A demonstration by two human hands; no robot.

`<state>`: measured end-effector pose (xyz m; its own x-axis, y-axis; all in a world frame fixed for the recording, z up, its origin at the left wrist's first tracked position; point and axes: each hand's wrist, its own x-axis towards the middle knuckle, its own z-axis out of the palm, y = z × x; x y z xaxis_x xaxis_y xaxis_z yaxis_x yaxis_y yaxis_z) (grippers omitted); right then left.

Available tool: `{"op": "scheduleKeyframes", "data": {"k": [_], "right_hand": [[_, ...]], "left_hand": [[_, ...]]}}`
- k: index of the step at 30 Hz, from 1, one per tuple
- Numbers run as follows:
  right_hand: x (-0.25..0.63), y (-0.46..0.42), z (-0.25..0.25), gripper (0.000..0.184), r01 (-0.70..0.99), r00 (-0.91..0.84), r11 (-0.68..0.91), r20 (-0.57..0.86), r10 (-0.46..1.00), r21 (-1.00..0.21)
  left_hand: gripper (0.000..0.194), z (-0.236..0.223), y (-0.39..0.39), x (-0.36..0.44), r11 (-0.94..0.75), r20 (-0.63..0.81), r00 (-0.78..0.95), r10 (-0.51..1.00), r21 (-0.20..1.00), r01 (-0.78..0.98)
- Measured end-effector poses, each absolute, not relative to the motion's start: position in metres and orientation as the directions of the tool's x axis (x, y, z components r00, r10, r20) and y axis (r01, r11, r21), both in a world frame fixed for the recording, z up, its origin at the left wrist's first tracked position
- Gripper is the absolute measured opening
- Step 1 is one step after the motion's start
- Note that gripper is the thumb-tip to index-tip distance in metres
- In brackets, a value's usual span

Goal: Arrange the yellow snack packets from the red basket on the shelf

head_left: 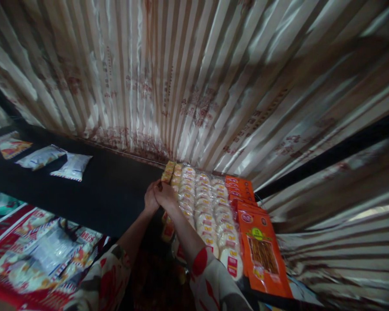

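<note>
My left hand and my right hand meet over the black shelf, fingers curled in and close together. Just beyond the fingertips is a row of small yellow packets. My hands cover the middle of that row, and what the fingers grip is hidden. Beside my right forearm are several rows of round, pale items in clear wrappers with red and yellow labels, overlapping one another. To their right, orange snack packets are stacked in a row.
Several silvery-white bags lie on the left of the black shelf. Below it, at lower left, a red-edged carton holds white and red bags. Pleated, printed sheeting hangs behind, with a dark bar crossing at right.
</note>
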<state>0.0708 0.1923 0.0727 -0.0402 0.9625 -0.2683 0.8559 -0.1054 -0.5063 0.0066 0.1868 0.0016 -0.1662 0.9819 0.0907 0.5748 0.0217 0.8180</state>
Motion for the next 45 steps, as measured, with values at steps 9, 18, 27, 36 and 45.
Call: {"op": "scheduleKeyframes", "data": {"k": [9,18,27,36,45], "right_hand": [[0.072,0.191,0.067,0.030,0.795,-0.010,-0.127,-0.222,0.975,-0.593],[0.068,0.188,0.068,0.038,0.843,-0.025,-0.080,-0.189,0.982,-0.531],[0.066,0.186,0.074,0.030,0.830,-0.053,-0.055,-0.177,0.983,-0.555],[0.068,0.190,0.067,0.029,0.822,-0.059,-0.032,-0.141,0.988,-0.568],[0.071,0.191,0.067,0.033,0.819,-0.075,-0.035,-0.167,0.983,-0.572]], "left_hand": [[0.048,-0.004,0.190,0.005,0.025,0.086,-0.138,0.987,0.761,0.648],[0.049,-0.002,0.189,0.004,0.007,0.086,-0.107,0.990,0.746,0.666],[0.046,-0.008,0.191,0.005,-0.010,0.112,-0.128,0.985,0.789,0.615],[0.042,-0.003,0.186,0.006,-0.008,0.116,-0.159,0.980,0.829,0.559],[0.040,0.000,0.187,0.006,-0.015,0.113,-0.121,0.986,0.790,0.612]]}}
